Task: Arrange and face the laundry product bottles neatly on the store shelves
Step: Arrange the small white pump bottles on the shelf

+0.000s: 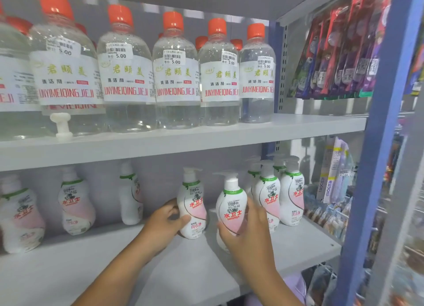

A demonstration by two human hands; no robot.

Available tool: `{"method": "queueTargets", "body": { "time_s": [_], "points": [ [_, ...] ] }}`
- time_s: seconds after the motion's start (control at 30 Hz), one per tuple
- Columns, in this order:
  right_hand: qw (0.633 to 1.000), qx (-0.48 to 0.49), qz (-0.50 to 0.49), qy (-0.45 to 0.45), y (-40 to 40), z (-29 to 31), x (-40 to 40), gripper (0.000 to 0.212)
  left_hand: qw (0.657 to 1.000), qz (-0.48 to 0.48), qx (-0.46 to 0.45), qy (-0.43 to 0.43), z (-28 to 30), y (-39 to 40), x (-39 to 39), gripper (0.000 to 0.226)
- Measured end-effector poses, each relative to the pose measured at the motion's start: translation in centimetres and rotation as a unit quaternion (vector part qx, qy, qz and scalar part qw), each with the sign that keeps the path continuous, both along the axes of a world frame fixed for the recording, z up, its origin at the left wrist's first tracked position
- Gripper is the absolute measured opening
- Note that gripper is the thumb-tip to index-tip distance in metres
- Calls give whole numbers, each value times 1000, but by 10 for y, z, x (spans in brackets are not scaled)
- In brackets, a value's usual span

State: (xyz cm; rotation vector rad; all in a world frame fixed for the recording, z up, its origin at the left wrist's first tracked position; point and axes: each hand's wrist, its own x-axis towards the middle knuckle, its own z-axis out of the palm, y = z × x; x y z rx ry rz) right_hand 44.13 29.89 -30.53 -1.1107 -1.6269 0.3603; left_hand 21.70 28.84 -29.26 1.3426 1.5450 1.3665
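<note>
head view: on the lower shelf (160, 271) the left hand (160, 225) curls round one pump bottle (192, 209) and the right hand (247, 234) grips another (231, 211); best to turn both labels forward, upright, level with the right-hand cluster (282, 191).

Both my hands on pump bottles at the lower shelf (68, 266).

My left hand (161, 224) curls round the side of one white-and-pink pump bottle (193, 210) standing on the shelf; my right hand (249, 233) holds a second pump bottle (230, 208), label facing me. Just right stands a tight cluster of the same bottles (278, 191); three more (76, 204) stand spaced out to the left. Above, a row of clear orange-capped bottles (175, 71) faces forward.
</note>
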Motion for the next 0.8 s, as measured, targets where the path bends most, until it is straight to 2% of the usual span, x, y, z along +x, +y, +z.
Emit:
{"method": "queueTargets", "body": {
  "time_s": [0.2,0.37,0.7,0.8],
  "points": [
    [1000,-10,-10,0,4,-14,19,70,998,-44,-30,-26,8,9,11,35],
    [1000,0,-20,11,3,-13,20,61,997,-65,-10,-44,6,23,40,36],
    [997,5,-76,18,9,-9,28,54,988,-136,-19,-64,6,55,65,38],
    [996,2,-93,1,12,-9,28,58,986,-152,-19,-61,7,60,69,39]
  ]
}}
